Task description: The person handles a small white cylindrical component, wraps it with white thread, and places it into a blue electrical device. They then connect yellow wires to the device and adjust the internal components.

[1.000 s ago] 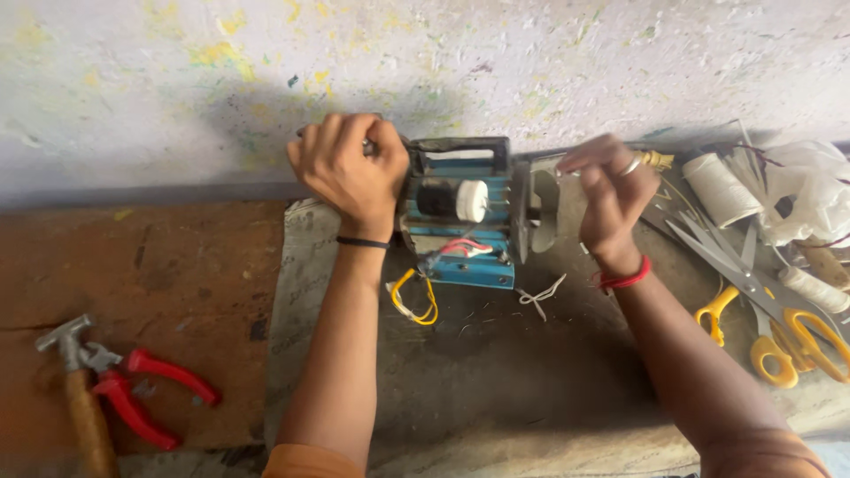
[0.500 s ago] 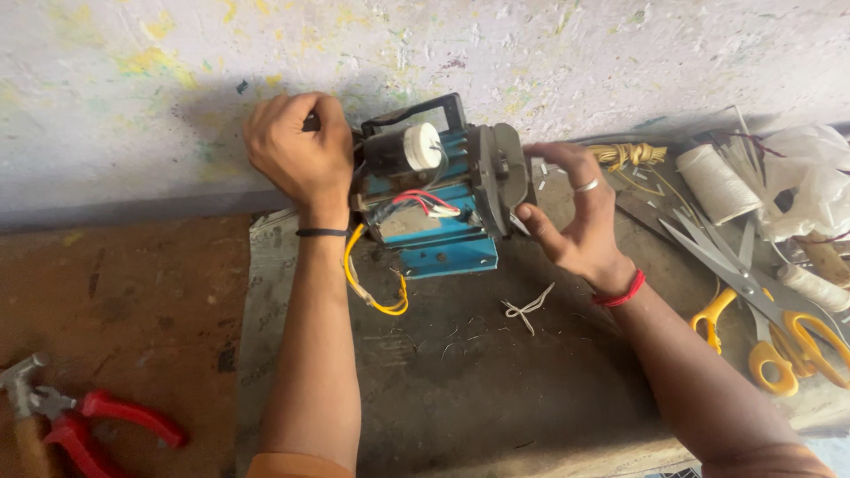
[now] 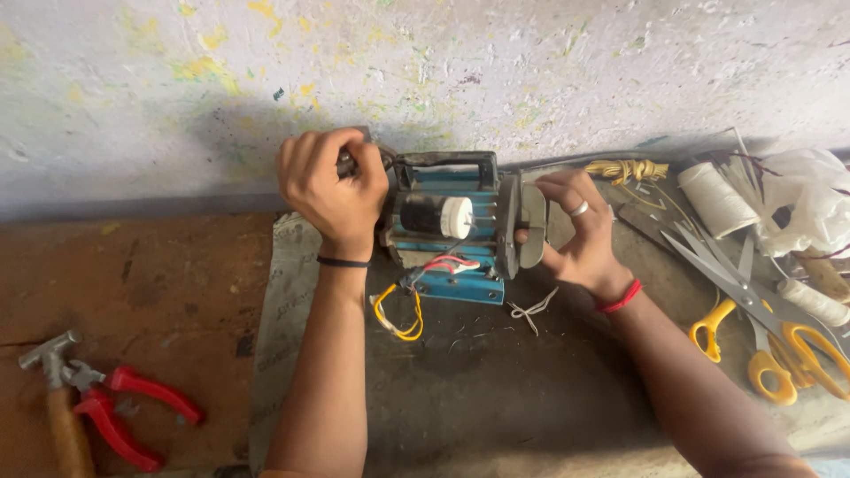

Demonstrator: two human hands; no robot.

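Note:
A blue electric motor (image 3: 447,232) with a dark handle, a black-and-white capacitor and loose yellow, red and white wires (image 3: 403,310) lies on a grey mat (image 3: 460,389) against the wall. My left hand (image 3: 329,188) is closed around the motor's left end. My right hand (image 3: 577,232), wearing a ring and a red wrist thread, grips the grey end cover (image 3: 529,226) on the motor's right side.
A hammer (image 3: 55,389) and red-handled pliers (image 3: 124,412) lie on the brown board at lower left. At right are yellow-handled scissors (image 3: 753,345), white thread spools (image 3: 713,196), a yellow wire bundle (image 3: 624,168) and a white bag (image 3: 815,199). A white string scrap (image 3: 529,310) lies near the motor.
The motor has been turned and set more squarely on the mat. My right hand moved from its side onto the grey end cover. My left hand stayed on the left end.

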